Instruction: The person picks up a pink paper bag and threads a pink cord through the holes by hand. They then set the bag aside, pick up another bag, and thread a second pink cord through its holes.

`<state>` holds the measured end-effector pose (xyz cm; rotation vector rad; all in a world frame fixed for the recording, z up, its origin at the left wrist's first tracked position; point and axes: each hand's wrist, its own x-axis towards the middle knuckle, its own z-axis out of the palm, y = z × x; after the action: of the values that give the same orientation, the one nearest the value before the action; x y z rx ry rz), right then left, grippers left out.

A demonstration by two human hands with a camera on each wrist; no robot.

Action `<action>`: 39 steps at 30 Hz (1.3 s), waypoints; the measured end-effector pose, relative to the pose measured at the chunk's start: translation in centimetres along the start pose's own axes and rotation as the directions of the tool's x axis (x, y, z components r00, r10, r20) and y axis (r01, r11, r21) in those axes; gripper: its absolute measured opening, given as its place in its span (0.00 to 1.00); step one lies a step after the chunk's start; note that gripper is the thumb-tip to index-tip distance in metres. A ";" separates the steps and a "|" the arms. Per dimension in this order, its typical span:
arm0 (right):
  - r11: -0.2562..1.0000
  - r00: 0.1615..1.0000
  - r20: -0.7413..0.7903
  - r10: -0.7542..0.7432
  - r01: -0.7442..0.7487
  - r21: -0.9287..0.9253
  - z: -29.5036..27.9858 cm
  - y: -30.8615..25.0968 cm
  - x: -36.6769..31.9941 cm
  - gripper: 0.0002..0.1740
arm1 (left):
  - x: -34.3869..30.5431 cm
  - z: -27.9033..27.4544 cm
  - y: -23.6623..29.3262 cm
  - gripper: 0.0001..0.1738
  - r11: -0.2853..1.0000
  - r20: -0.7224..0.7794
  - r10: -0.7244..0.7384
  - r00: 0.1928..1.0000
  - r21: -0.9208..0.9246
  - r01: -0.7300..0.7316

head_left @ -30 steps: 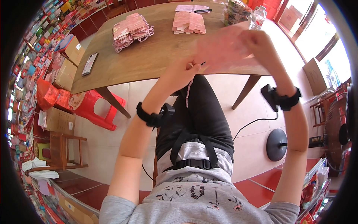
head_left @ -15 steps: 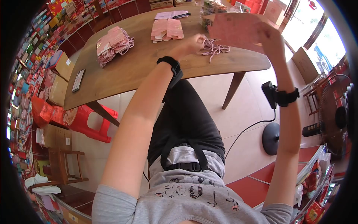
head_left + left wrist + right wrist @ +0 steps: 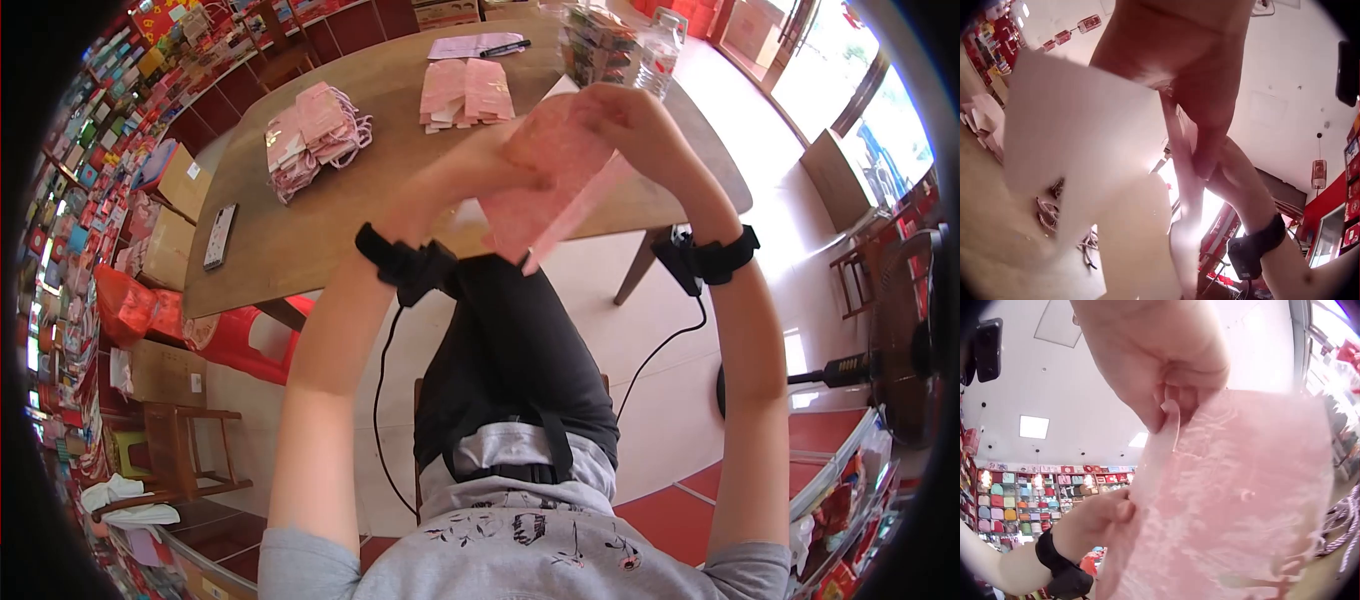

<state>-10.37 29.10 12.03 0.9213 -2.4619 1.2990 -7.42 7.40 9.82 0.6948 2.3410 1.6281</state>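
Observation:
A pink patterned paper bag [image 3: 560, 170] is held up over the table's near edge, tilted, between both hands. The right hand [image 3: 640, 125] pinches it near its top edge; in the right wrist view, thumb and fingers close on a folded strip there. At its other side the left hand [image 3: 1107, 515] grips the edge with thumb and fingers. Pale inner faces of the paper [image 3: 1085, 137] fill much of the left wrist view. Behind the bag lie twisted pinkish cords [image 3: 1341, 534] on the tabletop, mostly hidden in the head view.
On the wooden table [image 3: 390, 215] are a pile of pink bags with cord handles [image 3: 315, 140], flat pink bags [image 3: 465, 95], a marker [image 3: 505, 47], a phone [image 3: 220, 237], stacked packets [image 3: 598, 45] and a clear bottle [image 3: 660, 60]. A red stool [image 3: 245, 345] stands below left.
The left hand held a dark-tipped cord, then reached over the cords on the table; now it grips the bag. The right hand has brought the bag leftward and nearer the body.

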 end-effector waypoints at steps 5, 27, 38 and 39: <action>1.000 0.996 0.091 -0.001 0.002 -0.012 3.2 0.5 4.0 0.11 | 0.3 -3.0 -4.9 0.21 0.952 0.090 -0.128 0.988 -0.268 0.147; 0.541 0.799 0.445 0.406 -0.602 0.588 11.6 10.1 11.4 0.16 | 3.8 -13.1 -9.4 0.17 0.756 -0.412 -0.462 0.786 -0.646 0.105; 0.677 0.769 0.425 0.478 -0.631 0.380 11.9 16.6 13.4 0.20 | 5.7 -15.1 -14.4 0.32 0.694 -0.193 -0.516 0.835 -0.666 0.275; 0.678 0.778 0.391 0.492 -0.624 0.389 11.9 16.5 14.0 0.20 | 6.1 -15.4 -14.5 0.35 0.718 -0.225 -0.500 0.836 -0.647 0.256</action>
<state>-30.26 20.41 0.25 0.4061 -2.7861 2.2464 -23.00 -6.45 2.71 -0.2691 1.7932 2.2477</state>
